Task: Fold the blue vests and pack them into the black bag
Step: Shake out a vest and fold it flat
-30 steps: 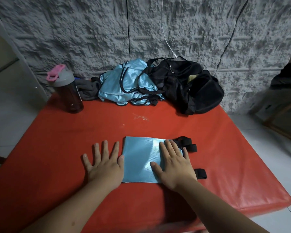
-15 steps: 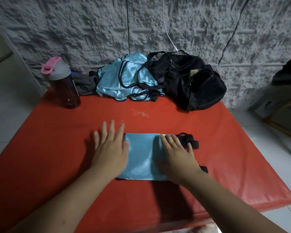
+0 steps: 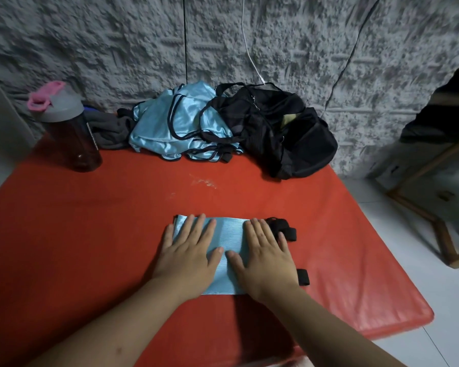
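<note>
- Near the front edge of the red tabletop [image 3: 90, 234]: 1 folded blue vest [image 3: 224, 243] lies as a flat rectangle, both hands pressing down on it.
- Left hand [image 3: 190, 256]: fingers straight and spread, palm flat on the vest's left half. Holds nothing, just pins it.
- Right hand [image 3: 263, 256]: same pose on the right half, thumbs almost meeting at the middle. Nothing gripped.
- Why, as I read it: flat palms flatten the slippery satin so the fold holds before it is lifted.
- Black straps [image 3: 284, 229] stick out past the vest's right edge, 1 bunch at the far corner, 1 loop at the near corner. Not tucked in; could snag at the bag mouth.
- Pile of unfolded blue vests [image 3: 180, 125] sits at the back against the wall, touching the black bag [image 3: 289, 136] on its right. Bag mouth looks slack; cannot tell how wide it is open.
- Bottle with pink lid [image 3: 66, 128] stands back left, with grey cloth [image 3: 109, 129] between it and the pile.
- Room: bare red surface between the folded vest and the bag, so a straight carry back and right looks free.
- Edges: the vest's near edge is close to the tabletop's front edge; the right edge is well apart. Keep the lift going away from the body.
- Progress: 1 vest folded, not yet packed; the pile remains.
</note>
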A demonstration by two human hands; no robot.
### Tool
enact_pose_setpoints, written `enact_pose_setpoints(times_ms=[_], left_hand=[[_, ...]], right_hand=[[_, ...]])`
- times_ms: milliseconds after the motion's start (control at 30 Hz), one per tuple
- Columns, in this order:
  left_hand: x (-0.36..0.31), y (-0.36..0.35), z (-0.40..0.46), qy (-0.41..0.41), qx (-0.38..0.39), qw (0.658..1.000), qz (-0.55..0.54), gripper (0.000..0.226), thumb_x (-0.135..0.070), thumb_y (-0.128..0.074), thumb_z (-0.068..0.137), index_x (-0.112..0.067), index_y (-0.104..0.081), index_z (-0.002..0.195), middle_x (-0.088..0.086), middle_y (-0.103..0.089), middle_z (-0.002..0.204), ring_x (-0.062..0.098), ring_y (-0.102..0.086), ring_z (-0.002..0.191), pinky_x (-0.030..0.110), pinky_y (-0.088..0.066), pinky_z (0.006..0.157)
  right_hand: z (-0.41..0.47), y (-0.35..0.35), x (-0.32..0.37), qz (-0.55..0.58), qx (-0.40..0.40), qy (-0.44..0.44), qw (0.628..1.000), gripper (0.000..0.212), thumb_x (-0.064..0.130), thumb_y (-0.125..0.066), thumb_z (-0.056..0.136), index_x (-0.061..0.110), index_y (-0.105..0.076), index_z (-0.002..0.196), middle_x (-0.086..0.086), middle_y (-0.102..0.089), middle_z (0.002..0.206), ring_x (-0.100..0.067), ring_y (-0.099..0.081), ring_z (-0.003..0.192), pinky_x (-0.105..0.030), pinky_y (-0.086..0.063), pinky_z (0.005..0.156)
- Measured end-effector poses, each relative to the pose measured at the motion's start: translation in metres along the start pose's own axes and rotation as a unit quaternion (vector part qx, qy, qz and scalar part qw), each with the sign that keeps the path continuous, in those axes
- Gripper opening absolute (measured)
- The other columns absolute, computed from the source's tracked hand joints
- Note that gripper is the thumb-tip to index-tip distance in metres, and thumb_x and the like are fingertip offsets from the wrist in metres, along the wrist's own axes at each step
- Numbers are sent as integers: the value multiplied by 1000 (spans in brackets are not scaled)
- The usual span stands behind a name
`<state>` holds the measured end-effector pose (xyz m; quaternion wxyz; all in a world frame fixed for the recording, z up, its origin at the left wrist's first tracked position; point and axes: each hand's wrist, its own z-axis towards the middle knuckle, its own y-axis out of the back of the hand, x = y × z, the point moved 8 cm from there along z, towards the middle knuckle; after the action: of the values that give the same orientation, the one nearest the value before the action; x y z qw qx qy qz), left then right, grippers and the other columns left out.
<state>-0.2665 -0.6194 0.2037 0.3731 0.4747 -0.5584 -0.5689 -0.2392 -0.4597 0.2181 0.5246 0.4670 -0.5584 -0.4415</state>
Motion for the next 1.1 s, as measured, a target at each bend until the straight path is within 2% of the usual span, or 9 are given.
enact_pose_setpoints(times_ms=[333, 433, 500, 567, 633, 667, 733, 867, 1100], left_hand=[[8, 0, -4, 46, 21, 998, -27, 83, -69, 12, 82, -36, 15, 158, -5, 21, 167, 13, 24, 152, 52, 15, 122], [9, 2, -4, 46, 24, 997, -50, 83, -66, 10, 83, -34, 11, 159, -6, 18, 167, 13, 23, 152, 50, 13, 123], [11, 7, -3, 48, 23, 995, -83, 74, -62, -5, 94, -32, 6, 161, -5, 14, 168, 15, 19, 153, 49, 9, 124], [11, 17, -4, 47, 7, 989, -143, 67, -51, -26, 103, -32, -1, 161, -2, 10, 169, 19, 15, 155, 46, 4, 126], [13, 32, -8, 46, -28, 982, -179, 64, -37, -38, 103, -33, -11, 161, 3, 0, 170, 23, 5, 156, 42, -3, 127], [17, 40, -11, 56, -53, 981, -179, 62, -30, -43, 102, -33, -20, 160, 7, -11, 168, 26, -7, 155, 40, -11, 126], [31, 54, -20, 106, -106, 977, -152, 57, -23, -50, 97, -29, -39, 153, 10, -45, 150, 31, -38, 139, 38, -32, 115], [54, 53, -27, 194, -75, 969, -133, 44, -31, -55, 93, -29, -55, 138, 9, -66, 117, 32, -60, 111, 37, -46, 94], [55, 40, -29, 217, -57, 954, -199, 41, -17, -68, 86, -29, -65, 124, -4, -72, 117, 23, -66, 111, 30, -50, 91]], right_hand=[[0, -3, -19, 52, 17, -63, 997, 88, 75, -15, 95, 24, 12, 161, 8, 15, 169, -8, 19, 153, -40, 11, 125], [5, -2, -22, 100, 31, -53, 993, 88, 70, -31, 96, 25, 7, 162, 9, 11, 169, -7, 15, 154, -41, 10, 125], [9, 10, -26, 188, 17, -52, 981, 86, 55, -54, 96, 25, -9, 163, 6, -5, 170, -9, -1, 156, -38, -1, 126], [7, 40, -37, 253, -62, -78, 962, 66, 37, -65, 93, 25, -43, 153, 3, -39, 161, -15, -37, 147, -32, -31, 116], [-1, 73, -51, 216, -147, -130, 956, 28, 34, -62, 91, 27, -72, 116, 1, -73, 118, -25, -66, 112, -32, -50, 83], [-3, 82, -56, 180, -150, -157, 959, 21, 36, -58, 91, 22, -73, 94, -1, -75, 93, -31, -69, 97, -33, -48, 69], [-6, 80, -63, 115, -85, -197, 970, 38, 50, -52, 90, 17, -68, 78, -4, -64, 70, -36, -69, 87, -32, -40, 60], [-8, 46, -62, 90, 43, -189, 977, 65, 75, -59, 72, 30, -61, 119, 3, -67, 85, -26, -69, 94, -32, -46, 67], [5, 26, -52, 113, 60, -204, 970, 24, 43, -58, 84, 22, -52, 90, -1, -63, 86, -30, -69, 94, -30, -46, 71]])
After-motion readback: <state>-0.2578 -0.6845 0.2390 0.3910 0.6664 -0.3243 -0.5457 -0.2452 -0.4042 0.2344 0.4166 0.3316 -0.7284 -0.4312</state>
